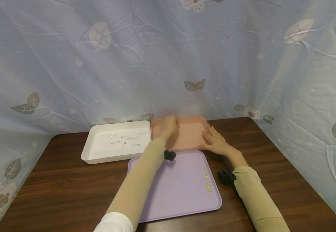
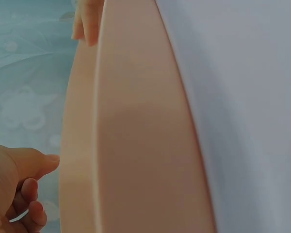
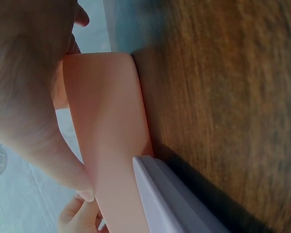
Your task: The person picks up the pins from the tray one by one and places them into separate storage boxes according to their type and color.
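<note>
My left hand (image 1: 169,127) reaches into the left part of the pink tray (image 1: 192,124), fingers bent downward. In the left wrist view, that hand's thumb (image 2: 36,162) stands apart from its curled fingers (image 2: 30,191). A pale sliver shows between fingers in the right wrist view; whether it is a held thing I cannot tell. A small gold safety pin (image 1: 178,132) appears to lie beside the hand. My right hand (image 1: 215,141) rests on the pink tray's right near corner with spread fingers; its thumb (image 3: 77,182) touches the rim.
A white tray (image 1: 98,151) with several silver safety pins (image 1: 123,145) stands left of the pink one. In front lies a purple tray (image 1: 182,196), with several gold safety pins (image 1: 208,186) near its right edge. Patterned cloth (image 1: 168,64) hangs behind the dark wooden table (image 1: 69,187).
</note>
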{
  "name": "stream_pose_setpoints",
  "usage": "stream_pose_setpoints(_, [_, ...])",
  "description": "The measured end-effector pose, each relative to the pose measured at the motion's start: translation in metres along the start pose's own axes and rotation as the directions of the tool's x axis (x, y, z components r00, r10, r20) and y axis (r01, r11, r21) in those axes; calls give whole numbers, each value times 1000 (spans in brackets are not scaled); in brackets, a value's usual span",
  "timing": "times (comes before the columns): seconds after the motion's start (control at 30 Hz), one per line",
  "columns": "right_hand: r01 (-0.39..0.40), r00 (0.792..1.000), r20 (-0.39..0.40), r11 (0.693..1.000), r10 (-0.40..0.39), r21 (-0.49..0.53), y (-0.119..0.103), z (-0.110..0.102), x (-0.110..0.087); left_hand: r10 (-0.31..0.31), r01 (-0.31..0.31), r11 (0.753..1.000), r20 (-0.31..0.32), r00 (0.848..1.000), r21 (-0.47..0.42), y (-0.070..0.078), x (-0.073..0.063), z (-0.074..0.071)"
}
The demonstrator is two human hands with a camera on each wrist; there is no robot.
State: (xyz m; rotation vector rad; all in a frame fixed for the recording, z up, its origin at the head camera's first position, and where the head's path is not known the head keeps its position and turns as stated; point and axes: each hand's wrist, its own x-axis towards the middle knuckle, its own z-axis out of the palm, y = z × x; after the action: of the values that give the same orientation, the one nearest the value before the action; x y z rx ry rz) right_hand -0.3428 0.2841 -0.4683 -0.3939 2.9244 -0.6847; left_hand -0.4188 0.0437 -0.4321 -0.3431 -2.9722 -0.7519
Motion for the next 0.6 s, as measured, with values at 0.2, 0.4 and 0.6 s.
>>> stream_pose_setpoints(0.2, [-1,1000,2,1000,1,3,0,-1,0,56,-57,996,-14,998,-68,0,-8,-6])
stream_pose_setpoints(0.4, [-4,1000,0,1000,4,-6,1,1,0,134,-136,985,-27,991,-105,1,-22,-15])
stream_pose_setpoints(0.6, [-9,1000,5,1000,9,5,-1,0,-1,224,-230,968,-61,973,-98,9,-44,-23])
